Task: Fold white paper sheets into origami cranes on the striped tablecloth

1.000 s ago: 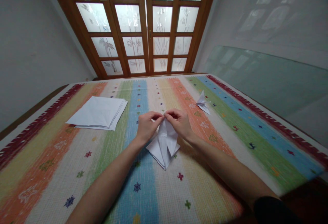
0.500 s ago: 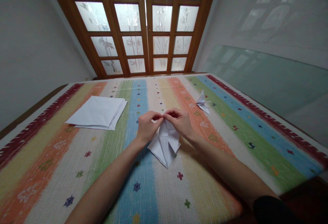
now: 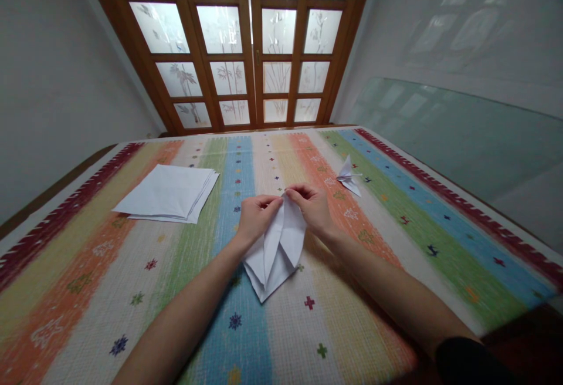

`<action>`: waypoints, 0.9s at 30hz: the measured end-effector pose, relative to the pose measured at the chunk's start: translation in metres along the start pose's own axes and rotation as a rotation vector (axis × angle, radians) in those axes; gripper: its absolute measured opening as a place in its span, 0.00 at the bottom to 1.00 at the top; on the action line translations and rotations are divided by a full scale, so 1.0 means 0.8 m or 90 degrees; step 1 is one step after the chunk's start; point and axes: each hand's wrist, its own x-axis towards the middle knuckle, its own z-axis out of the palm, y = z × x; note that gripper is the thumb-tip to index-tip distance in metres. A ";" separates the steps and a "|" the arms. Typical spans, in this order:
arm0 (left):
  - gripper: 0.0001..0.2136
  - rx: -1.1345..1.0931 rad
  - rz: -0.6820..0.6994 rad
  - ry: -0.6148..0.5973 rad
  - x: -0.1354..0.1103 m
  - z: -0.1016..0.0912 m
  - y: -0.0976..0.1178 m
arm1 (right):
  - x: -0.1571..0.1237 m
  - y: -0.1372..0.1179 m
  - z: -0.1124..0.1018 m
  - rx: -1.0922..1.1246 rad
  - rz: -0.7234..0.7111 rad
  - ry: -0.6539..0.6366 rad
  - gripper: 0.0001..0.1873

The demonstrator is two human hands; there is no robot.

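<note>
A partly folded sheet of white paper (image 3: 276,256) is between my hands, its layered lower corner pointing toward me over the striped cloth. My left hand (image 3: 256,216) pinches its upper left edge near the top. With thumb and forefinger, my right hand (image 3: 311,206) grips the top corner of the same paper. The fingertips of both hands are close together there and hide the very tip. Flaps hang slightly apart along the middle fold.
A stack of white paper sheets (image 3: 169,192) lies on the left. To the right sits a folded paper crane (image 3: 349,177). A striped tablecloth (image 3: 352,314) covers the table, and glazed wooden doors (image 3: 257,50) stand beyond it.
The folded paper has swung so its lower corner points further left and nearer to me. My fingertips have moved slightly apart, and its flaps look more spread.
</note>
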 end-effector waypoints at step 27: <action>0.05 0.129 0.103 0.041 0.000 -0.006 -0.003 | -0.002 0.006 0.001 0.004 0.020 -0.015 0.11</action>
